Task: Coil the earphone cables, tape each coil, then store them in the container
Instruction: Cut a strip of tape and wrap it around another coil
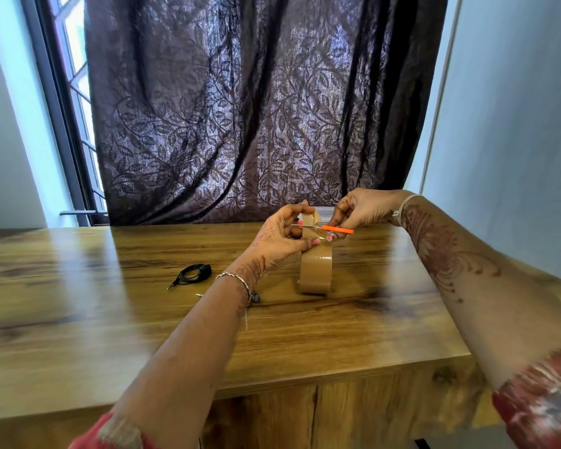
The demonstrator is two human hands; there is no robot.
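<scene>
Wooden table (78,319): earphone coil (193,273) left of left hand (279,238) pinching tape (316,268); right hand (363,210) gripping scissors (336,229).

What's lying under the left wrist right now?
A dark bit of earphone cable shows by the bracelet, and a metal plug tip pokes out on the forearm's other side. The forearm covers the rest, so its coiling cannot be judged.

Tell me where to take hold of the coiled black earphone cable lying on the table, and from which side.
Probably pinch the coiled earphone cable across its bunched strands at the thicker right end, coming down from above: it lies flat on the table. Avoid the plug tail trailing to the lower left; pulling that could undo the coil.
</scene>
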